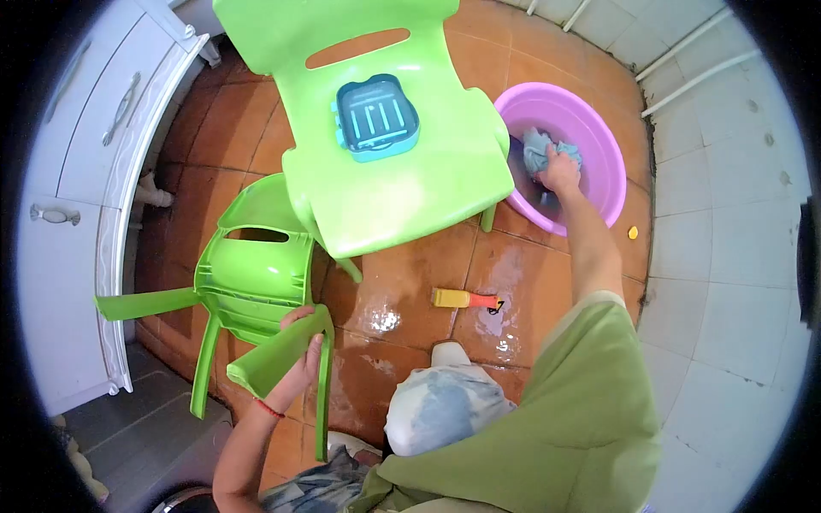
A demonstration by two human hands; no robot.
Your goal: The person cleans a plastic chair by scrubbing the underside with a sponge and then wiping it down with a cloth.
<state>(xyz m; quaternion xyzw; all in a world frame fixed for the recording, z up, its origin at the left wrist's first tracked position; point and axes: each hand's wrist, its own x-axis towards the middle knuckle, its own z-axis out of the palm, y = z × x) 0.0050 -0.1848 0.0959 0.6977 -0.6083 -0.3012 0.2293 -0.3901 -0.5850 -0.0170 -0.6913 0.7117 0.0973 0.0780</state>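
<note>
My right hand [561, 171] reaches into a pink-purple basin [608, 154] at the right, its fingers closed on a wet light-blue cloth [537, 150]. Dark water shows below the cloth. At the lower left, my left hand [305, 363] grips the seat edge of a small green chair [256, 274], which is tipped over with its legs pointing toward me. A larger green chair [402, 188] stands upright at the top middle. On its seat rests a teal soap box [376, 117] with a slotted inside.
A yellow and red bottle [453, 297] lies on the wet tiled floor [385, 368]. A small yellow piece [633, 232] is right of the basin. White cabinets [77, 231] line the left, and a white tiled wall [710, 282] with pipes bounds the right.
</note>
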